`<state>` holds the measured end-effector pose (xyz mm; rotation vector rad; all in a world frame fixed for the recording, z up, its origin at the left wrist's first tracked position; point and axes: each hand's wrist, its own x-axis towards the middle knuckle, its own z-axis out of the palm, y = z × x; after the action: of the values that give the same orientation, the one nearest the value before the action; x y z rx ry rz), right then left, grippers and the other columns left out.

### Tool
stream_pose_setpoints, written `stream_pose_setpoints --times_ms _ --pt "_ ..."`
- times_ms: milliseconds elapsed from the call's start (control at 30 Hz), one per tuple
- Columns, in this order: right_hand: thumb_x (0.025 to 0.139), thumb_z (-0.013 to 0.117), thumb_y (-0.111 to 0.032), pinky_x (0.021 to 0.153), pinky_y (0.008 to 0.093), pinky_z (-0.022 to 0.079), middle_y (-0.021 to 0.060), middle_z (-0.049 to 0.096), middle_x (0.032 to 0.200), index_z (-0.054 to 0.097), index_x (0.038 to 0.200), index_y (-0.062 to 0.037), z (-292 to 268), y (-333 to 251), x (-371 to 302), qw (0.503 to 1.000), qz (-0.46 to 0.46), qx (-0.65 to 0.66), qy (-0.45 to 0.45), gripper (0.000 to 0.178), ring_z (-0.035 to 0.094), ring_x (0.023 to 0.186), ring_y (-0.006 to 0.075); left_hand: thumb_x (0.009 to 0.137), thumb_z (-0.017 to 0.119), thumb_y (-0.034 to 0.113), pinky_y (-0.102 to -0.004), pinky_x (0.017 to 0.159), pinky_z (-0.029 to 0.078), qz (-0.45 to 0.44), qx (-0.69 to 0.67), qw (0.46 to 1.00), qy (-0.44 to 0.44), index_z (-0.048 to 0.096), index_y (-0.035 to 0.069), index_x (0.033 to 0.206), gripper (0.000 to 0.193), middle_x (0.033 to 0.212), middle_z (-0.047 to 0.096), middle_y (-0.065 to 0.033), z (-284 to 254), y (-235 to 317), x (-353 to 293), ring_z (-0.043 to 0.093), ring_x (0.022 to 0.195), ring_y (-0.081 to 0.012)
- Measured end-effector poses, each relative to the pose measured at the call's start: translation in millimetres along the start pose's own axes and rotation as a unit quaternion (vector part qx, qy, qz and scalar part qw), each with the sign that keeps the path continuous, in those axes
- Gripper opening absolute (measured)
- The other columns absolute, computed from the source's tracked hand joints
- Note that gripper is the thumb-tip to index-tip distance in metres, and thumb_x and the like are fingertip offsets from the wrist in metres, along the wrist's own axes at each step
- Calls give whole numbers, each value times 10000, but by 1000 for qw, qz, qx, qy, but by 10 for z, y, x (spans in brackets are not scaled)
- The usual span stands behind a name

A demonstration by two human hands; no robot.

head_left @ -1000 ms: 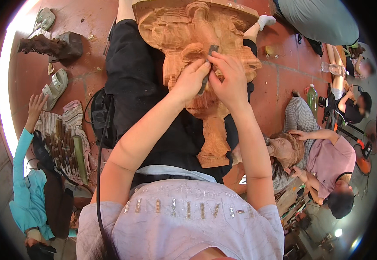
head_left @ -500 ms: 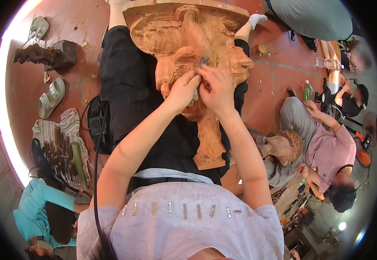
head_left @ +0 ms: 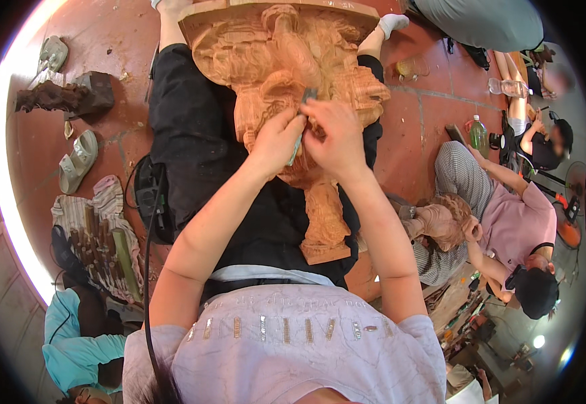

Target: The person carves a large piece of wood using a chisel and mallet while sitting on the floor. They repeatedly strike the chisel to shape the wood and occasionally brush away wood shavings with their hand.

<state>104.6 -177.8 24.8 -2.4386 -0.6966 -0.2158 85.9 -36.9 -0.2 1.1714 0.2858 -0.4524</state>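
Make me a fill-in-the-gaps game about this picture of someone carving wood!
1. Both hands, left hand and right hand, press a small tool against a big ____ carving.
2. The carving rests on the person's lap, over ____ trousers.
3. A pale sandal lies on the ____ floor.

Missing words: wooden; black; red

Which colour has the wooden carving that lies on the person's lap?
The wooden carving is light orange-brown, shown best in the head view, under both hands.
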Motion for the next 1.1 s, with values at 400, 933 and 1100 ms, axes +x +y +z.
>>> stream_pose_setpoints --times_ms 400,933,1100 --pt "688 625 -25 852 376 444 85 627 1080 643 1031 -72 -58 -8 92 1000 0 2 10 346 554 982 283 945 468 164 -252 653 416 70 10 997 14 565 -2 959 193 786 543 -25 35 -34 75 478 736 -79" --pt "831 609 8 778 292 496 104 613 1039 652 985 -35 -507 -142 -529 976 74 160 126 165 586 959 198 983 385 417 -183 366 294 -52 -47 994 -90 534 63 1123 409 599 520 -12 297 203 -893 438 425 -62" --pt "955 494 -157 653 268 527 120 626 949 613 899 15 -599 -87 -1037 829 300 384 273 216 611 759 158 948 524 306 -172 390 282 -156 17 986 -46 597 67 865 263 575 480 37 -148 -212 -998 412 431 -34"
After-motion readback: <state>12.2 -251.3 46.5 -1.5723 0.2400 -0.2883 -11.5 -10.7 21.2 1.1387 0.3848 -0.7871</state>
